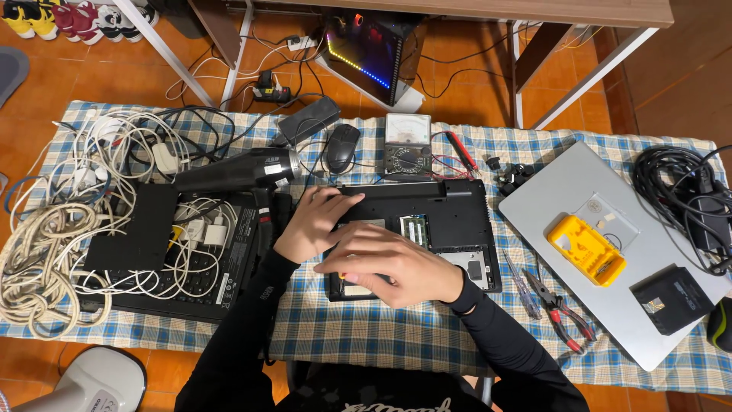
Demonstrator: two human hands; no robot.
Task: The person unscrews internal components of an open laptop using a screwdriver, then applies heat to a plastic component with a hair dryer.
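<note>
I'm leaning both arms in from the bottom edge, black sleeves down to the wrists, crossing my hands over the black laptop base (450,217) lying bottom-up on the checked cloth (366,328). My left hand (309,225) is resting palm down on the base's upper left corner, fingers loosely curled and pressing flat, gripping nothing I can make out. My right hand (389,263) is lying across the lower left part of the base, fingers stretched leftward and half closed; something small and yellowish is showing under the fingertips, too hidden to tell whether I'm holding it. The open memory bay (415,229) is sitting just right of both hands, uncovered. Pliers (560,309) and a screwdriver (522,284) are lying just right of the base, and a yellow bit case (585,249) is sitting on the silver laptop (648,320) farther right. A hair dryer (236,169) is lying just left of my left hand.
</note>
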